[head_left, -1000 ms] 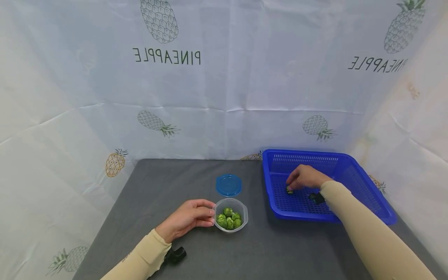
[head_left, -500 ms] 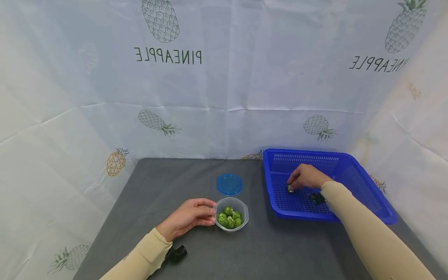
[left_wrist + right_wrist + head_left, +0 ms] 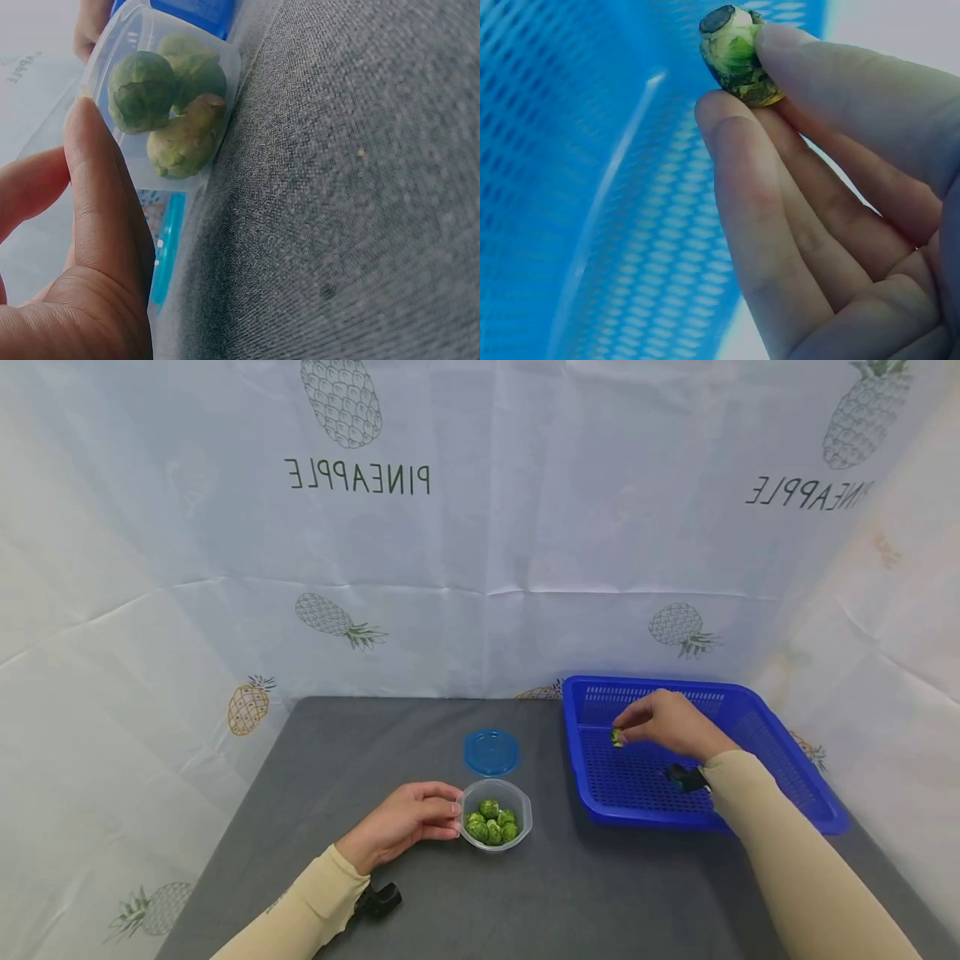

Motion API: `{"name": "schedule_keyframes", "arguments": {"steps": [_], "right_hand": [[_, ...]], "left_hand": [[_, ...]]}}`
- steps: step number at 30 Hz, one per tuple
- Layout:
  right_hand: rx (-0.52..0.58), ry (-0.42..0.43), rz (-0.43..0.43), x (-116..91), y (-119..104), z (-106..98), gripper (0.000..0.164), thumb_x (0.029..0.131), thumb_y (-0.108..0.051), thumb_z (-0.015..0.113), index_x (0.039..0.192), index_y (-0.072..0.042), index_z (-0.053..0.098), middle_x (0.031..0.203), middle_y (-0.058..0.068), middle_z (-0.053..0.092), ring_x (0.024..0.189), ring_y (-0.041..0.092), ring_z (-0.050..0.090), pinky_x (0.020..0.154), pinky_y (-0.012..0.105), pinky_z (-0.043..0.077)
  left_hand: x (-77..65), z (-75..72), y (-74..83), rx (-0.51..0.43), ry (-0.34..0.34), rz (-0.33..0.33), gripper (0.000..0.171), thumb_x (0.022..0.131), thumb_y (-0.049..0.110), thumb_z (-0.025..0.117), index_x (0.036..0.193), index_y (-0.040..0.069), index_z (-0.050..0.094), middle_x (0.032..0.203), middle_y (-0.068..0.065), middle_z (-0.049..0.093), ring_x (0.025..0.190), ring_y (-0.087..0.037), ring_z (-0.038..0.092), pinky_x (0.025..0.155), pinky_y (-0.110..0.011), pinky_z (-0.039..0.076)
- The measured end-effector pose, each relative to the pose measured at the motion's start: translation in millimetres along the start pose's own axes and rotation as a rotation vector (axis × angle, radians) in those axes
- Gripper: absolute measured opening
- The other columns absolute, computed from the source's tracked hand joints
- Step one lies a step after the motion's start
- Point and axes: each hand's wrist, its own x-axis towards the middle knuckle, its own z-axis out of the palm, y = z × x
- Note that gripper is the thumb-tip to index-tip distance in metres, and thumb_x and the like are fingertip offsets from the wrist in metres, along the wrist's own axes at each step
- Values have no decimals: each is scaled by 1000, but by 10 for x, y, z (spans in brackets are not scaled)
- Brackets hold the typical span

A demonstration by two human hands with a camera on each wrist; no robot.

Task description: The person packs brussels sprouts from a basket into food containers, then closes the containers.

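Observation:
My right hand (image 3: 671,723) pinches a Brussels sprout (image 3: 617,737) between thumb and fingertips, raised over the floor of the blue basket (image 3: 592,802). In the right wrist view the cut stem end of the sprout (image 3: 739,56) faces up and left, and the thumb presses its side. My left hand (image 3: 408,822) lies beside a clear plastic container (image 3: 525,818), its fairly straight fingers touching the left rim. Several Brussels sprouts (image 3: 491,828) sit inside the container. In the left wrist view a fingertip of the left hand (image 3: 105,202) meets the container's rim (image 3: 97,60).
A round blue lid (image 3: 491,753) lies on the grey table (image 3: 360,735) just behind the container. The basket's raised wall (image 3: 577,760) stands between the right hand and the container. A pineapple-print curtain (image 3: 487,552) hangs behind and at both sides.
My right hand has lifted the Brussels sprout up from the basket's floor. The left hand and the container have stayed in place.

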Motion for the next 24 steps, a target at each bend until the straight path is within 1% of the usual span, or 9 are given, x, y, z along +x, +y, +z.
{"name": "schedule_keyframes", "arguments": {"steps": [3,6,9,11,15,20,24], "right_hand": [[14,33,-8,-56,-138,-8,23,100,-27,79,121,-17,83,115,1,83,114,28,76,101,58,61],[41,76,-21,-115,-283,8,22,100,-28,80,121,-20,83,115,-1,83,111,24,77,100,56,62],[71,114,-42,-165,-440,67,23,99,-30,81,120,-22,83,113,-2,83,107,21,78,100,55,62],[96,133,-51,-185,-552,140,22,99,-31,81,120,-23,83,110,-4,83,105,19,78,101,55,62],[147,143,-69,-185,-795,360,21,99,-29,82,119,-24,83,106,-6,83,102,16,78,101,53,62],[210,113,-124,-119,-1105,712,19,99,-22,81,118,-22,83,105,-5,83,97,16,79,92,45,66],[240,103,-148,-53,-1284,975,17,97,-18,82,114,-22,84,102,-7,83,94,15,79,88,41,67]], "left_hand": [[-14,-14,-4,-2,1,-3,48,104,13,72,143,-11,57,103,-7,77,93,-13,78,87,-28,68],[-29,-23,-8,0,3,-2,47,104,13,71,143,-11,57,103,-7,77,93,-13,78,87,-28,68],[-34,-28,-7,4,7,2,48,104,13,71,143,-10,56,104,-7,77,93,-13,78,88,-29,68],[-31,-29,-5,7,6,6,48,104,13,72,144,-10,56,104,-7,77,94,-14,78,89,-29,68],[-15,-37,-1,9,2,12,48,104,14,72,144,-9,57,104,-7,78,94,-14,78,90,-29,68],[-12,-71,13,3,6,12,47,105,13,71,144,-8,57,102,-6,78,93,-13,78,88,-28,68],[-18,-114,25,0,15,10,46,106,13,70,145,-8,57,103,-5,78,92,-12,78,88,-28,67]]}}
